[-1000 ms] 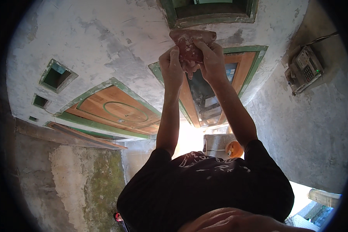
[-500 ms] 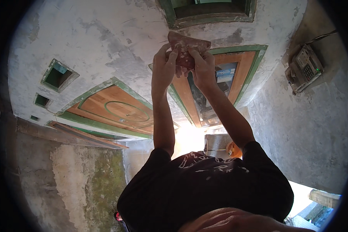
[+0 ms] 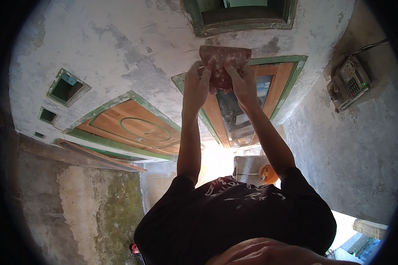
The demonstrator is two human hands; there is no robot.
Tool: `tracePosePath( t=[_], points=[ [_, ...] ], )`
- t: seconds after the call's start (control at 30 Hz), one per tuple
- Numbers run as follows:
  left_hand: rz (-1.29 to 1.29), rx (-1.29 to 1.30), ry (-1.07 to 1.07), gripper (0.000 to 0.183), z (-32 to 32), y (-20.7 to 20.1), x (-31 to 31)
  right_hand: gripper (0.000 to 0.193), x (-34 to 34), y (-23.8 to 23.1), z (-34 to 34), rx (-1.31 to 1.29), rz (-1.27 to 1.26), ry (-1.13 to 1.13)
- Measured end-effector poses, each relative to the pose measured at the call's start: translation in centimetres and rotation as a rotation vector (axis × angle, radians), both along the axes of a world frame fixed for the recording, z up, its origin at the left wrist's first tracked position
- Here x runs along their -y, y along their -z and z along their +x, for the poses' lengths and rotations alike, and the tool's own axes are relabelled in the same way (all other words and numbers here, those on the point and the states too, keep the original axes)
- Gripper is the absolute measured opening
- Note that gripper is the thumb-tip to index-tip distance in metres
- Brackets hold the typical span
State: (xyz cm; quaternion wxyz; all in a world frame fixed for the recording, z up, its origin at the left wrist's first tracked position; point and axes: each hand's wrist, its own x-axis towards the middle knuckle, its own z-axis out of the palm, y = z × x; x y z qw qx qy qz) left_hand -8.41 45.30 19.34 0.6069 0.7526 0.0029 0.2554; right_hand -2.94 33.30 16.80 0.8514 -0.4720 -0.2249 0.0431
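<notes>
A dusty reddish-brown sheet that looks like sandpaper (image 3: 225, 55) is raised in front of me at the upper middle, with pale powder on its surface. My left hand (image 3: 196, 84) is closed on its left side, and my right hand (image 3: 243, 84) grips its right side. Both thumbs press on the near face, while some fingertips show below the lower edge. The sheet's top edge spreads wider than the part between my hands. Behind it is a patchy white and grey wall (image 3: 159, 26); whether the sheet touches that wall I cannot tell.
A green-framed opening (image 3: 245, 25) is above my hands, with a green-framed wooden door with glass (image 3: 278, 84) behind them. Another wooden door (image 3: 128, 119) stands left. On the right wall hangs a meter box (image 3: 349, 84). An orange bucket (image 3: 268, 174) sits beyond my right arm.
Both hands have shifted slightly right and lower in the picture, carrying the sandpaper. Its top edge, slanted and curled before, now looks straighter and more level.
</notes>
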Motion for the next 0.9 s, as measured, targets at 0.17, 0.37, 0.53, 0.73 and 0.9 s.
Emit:
tracePosePath(
  t=[0.17,0.37,0.53,0.73,0.9],
  points=[
    [-0.072,0.05,0.083,0.022,0.2,3.5,0.3,0.015,1.2,0.1,0.1,0.094,-0.124,0.072],
    [-0.299,0.126,0.104,0.022,0.1,6.7,-0.8,0.02,-1.2,3.2,1.0,-0.001,-0.212,-0.131],
    [-0.256,0.108,0.002,0.02,1.1,7.1,-2.7,0.024,-3.7,5.4,2.5,0.026,-0.142,-0.137],
    [-0.257,0.117,-0.06,0.021,1.8,7.6,-3.3,0.026,-5.2,6.1,3.0,0.146,-0.259,0.068],
    [-0.25,0.135,-0.091,0.022,1.9,4.8,-3.8,0.027,-6.0,3.2,2.7,0.075,-0.187,0.048]
  ],
)
